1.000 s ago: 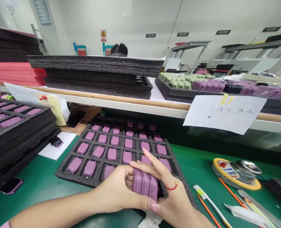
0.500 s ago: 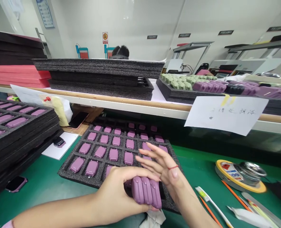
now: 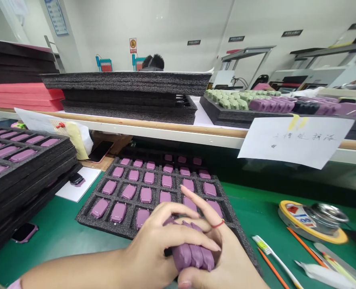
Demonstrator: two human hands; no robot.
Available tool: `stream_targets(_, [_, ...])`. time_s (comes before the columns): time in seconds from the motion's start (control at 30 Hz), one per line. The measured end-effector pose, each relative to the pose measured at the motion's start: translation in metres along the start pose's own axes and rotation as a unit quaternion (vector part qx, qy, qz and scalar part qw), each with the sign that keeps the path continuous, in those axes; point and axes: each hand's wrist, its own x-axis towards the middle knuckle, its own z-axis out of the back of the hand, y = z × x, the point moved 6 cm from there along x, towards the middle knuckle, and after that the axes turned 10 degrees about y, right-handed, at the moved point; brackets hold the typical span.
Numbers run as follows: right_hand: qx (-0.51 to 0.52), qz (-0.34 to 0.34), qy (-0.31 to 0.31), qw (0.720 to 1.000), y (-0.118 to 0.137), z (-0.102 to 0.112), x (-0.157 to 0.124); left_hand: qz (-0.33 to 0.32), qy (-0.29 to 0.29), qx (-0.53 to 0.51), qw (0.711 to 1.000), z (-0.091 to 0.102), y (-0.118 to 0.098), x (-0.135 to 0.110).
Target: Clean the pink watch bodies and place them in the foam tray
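Note:
Several purple watch cases (image 3: 193, 257), pressed together in a row, are between my two hands above the near side of a black foam tray (image 3: 101, 228). My left hand (image 3: 154, 245) is closed around them from the left, its fingers laid over the top. From the right, my right hand (image 3: 229, 257) wraps the same cases, thumb low in front and some fingers behind them; one finger points up and away. More purple watch cases (image 3: 146, 195) lie in the tray's pockets. My hands cover part of its front right.
Stacked foam trays (image 3: 54, 160) with purple cases stand at left, near a watch (image 3: 25, 233) and a phone (image 3: 101, 151). On the right are a yellow-rimmed round dispenser (image 3: 304, 222), a toothbrush (image 3: 276, 259) and a white tube (image 3: 319, 273). A shelf (image 3: 166, 130) crosses behind.
My right hand has come in from beside the watch cases and closed around them. My left fingers now lie across their top. The view has shifted slightly.

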Motion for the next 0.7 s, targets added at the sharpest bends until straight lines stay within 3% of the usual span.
stream_targets(0.13, [-0.134, 0.054, -0.063, 0.987, 0.005, 0.009, -0.006, 0.065, 0.001, -0.104, 0.992, -0.001, 0.01, -0.004])
stream_targets(0.23, [-0.214, 0.086, -0.087, 0.969, 0.012, 0.013, -0.011, 0.15, 0.041, -0.311, 0.938, -0.011, 0.016, -0.003])
stream_targets(0.3, [-0.236, 0.099, -0.082, 0.963, 0.016, 0.013, -0.011, 0.18, 0.061, -0.394, 0.899, -0.017, 0.015, 0.0])
stream_targets(0.37, [-0.247, 0.108, -0.079, 0.96, 0.019, 0.011, -0.01, 0.196, 0.063, -0.411, 0.888, -0.018, 0.013, 0.002])
stream_targets(0.7, [-0.224, 0.112, -0.053, 0.967, 0.015, 0.008, -0.006, 0.217, 0.049, -0.401, 0.889, -0.017, 0.016, 0.003])
